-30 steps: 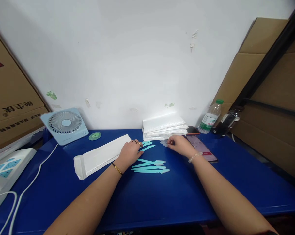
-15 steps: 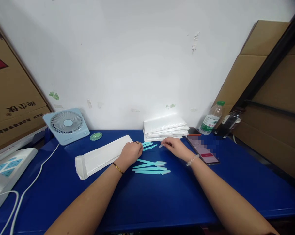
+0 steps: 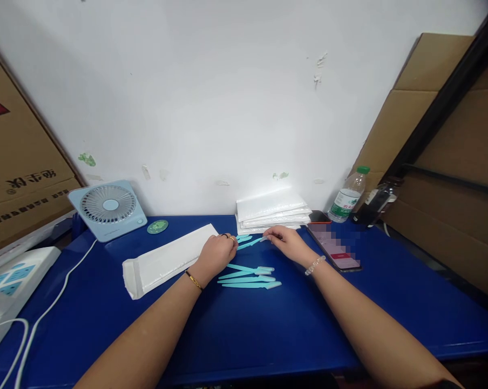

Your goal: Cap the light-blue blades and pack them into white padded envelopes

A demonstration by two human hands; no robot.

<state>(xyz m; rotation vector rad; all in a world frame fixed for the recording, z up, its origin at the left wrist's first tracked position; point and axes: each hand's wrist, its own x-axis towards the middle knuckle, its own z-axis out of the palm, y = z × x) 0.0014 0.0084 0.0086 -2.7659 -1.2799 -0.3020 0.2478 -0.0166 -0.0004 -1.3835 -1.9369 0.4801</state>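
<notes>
My left hand (image 3: 219, 251) is closed around the handles of turquoise eyebrow razors, one of which, an eyebrow razor (image 3: 250, 243), points right out of the fingers. Further turquoise razors (image 3: 243, 237) show just above it; whether the hand grips them too is hidden. My right hand (image 3: 282, 240) pinches a small clear blade cap (image 3: 263, 239) at that razor's blade end; how far it sits over the blade cannot be made out. Nearer me, several capped eyebrow razors (image 3: 250, 279) lie on the blue table. A white padded mailer (image 3: 167, 259) lies left, partly under my left hand.
Behind the hands stands a stack of white padded mailers (image 3: 272, 208). To the right are a phone (image 3: 333, 248), a water bottle (image 3: 347, 197) and a dark bottle (image 3: 375, 205). A blue fan (image 3: 110, 208), a green disc (image 3: 157, 227) and a power strip (image 3: 15, 289) are left.
My right hand has moved slightly left, bringing the clear cap from a small gap to the razor's blade end. My left hand has barely moved.
</notes>
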